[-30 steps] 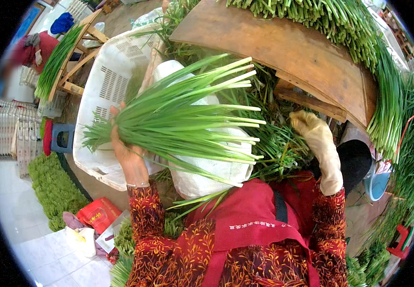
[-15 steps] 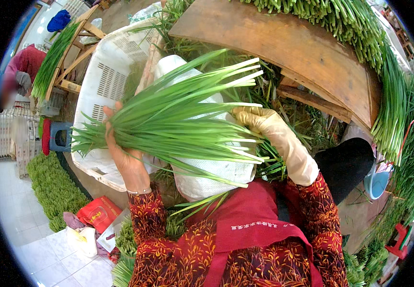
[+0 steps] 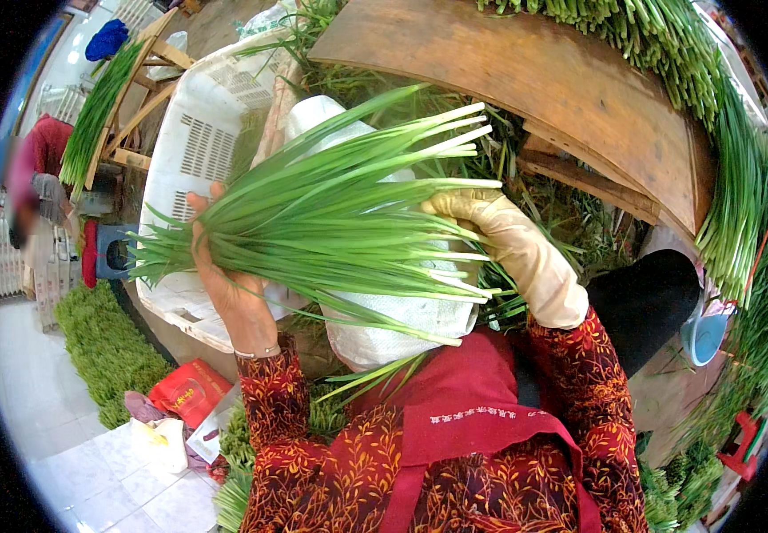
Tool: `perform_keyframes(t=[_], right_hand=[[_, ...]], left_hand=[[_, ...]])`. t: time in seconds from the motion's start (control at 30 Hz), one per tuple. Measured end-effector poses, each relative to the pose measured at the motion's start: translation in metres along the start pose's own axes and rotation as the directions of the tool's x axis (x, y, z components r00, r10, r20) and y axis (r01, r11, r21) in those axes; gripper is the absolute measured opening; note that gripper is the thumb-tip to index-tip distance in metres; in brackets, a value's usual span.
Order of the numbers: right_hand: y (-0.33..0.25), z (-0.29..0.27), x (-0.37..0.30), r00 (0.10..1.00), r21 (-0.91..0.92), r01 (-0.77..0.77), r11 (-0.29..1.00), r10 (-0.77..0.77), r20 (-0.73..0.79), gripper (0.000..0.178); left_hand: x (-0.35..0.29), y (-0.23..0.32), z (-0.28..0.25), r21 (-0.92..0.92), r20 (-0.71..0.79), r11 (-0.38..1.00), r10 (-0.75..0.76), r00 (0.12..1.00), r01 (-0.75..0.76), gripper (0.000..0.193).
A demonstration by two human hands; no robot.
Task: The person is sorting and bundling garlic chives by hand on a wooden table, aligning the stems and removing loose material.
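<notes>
A fanned bunch of Chinese chives (image 3: 313,213) lies across my lap, green leaf tips to the left and pale cut ends to the right. Bare, with a thin bracelet at the wrist, my left hand (image 3: 224,289) is closed round the leafy end. My right hand (image 3: 499,231), in a cream rubber glove, is at the pale ends with its fingers bent together on a chive stalk near the middle of the fan. Under the bunch rests a white woven sack (image 3: 384,315), partly covered by the leaves.
A white plastic crate (image 3: 202,151) stands at the left. Beyond the sack is a wooden board (image 3: 490,62) with chives (image 3: 615,40) piled along its far edge. More chive bundles (image 3: 104,346) lie on the floor at left. A blue bucket (image 3: 704,338) is at right; another person (image 3: 42,169) bends at far left.
My gloved right hand has shifted slightly left along the pale ends. The left hand keeps its hold on the bunch. The person at far left has moved a little.
</notes>
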State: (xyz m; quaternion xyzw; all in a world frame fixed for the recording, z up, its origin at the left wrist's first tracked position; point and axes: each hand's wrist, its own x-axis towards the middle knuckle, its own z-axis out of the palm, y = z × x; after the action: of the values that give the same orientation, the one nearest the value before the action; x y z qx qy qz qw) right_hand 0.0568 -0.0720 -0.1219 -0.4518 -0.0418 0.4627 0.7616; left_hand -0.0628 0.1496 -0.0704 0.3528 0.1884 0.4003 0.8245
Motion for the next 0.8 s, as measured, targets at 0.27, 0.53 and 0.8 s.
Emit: perform_keyframes(t=[0.27,0.53,0.8], right_hand=[[-0.042,-0.020,-0.055,0.848,0.177,0.519,0.836,-0.530,0.017,0.022],[-0.015,-0.098,-0.079,0.846,-0.862,-0.276,0.424,-0.318,-0.428,0.031],[-0.017,-0.010,-0.045,0.985,-0.771,0.068,0.633,-0.168,-0.051,0.035]], left_hand=[[-0.004,-0.001,-0.012,0.317,0.095,0.947,0.031,0.995,-0.059,0.045],[-0.012,0.002,-0.007,0.424,0.168,0.900,0.033,0.985,-0.103,0.044],[0.012,-0.001,-0.009,0.266,0.127,0.963,0.005,0.992,-0.038,0.042]])
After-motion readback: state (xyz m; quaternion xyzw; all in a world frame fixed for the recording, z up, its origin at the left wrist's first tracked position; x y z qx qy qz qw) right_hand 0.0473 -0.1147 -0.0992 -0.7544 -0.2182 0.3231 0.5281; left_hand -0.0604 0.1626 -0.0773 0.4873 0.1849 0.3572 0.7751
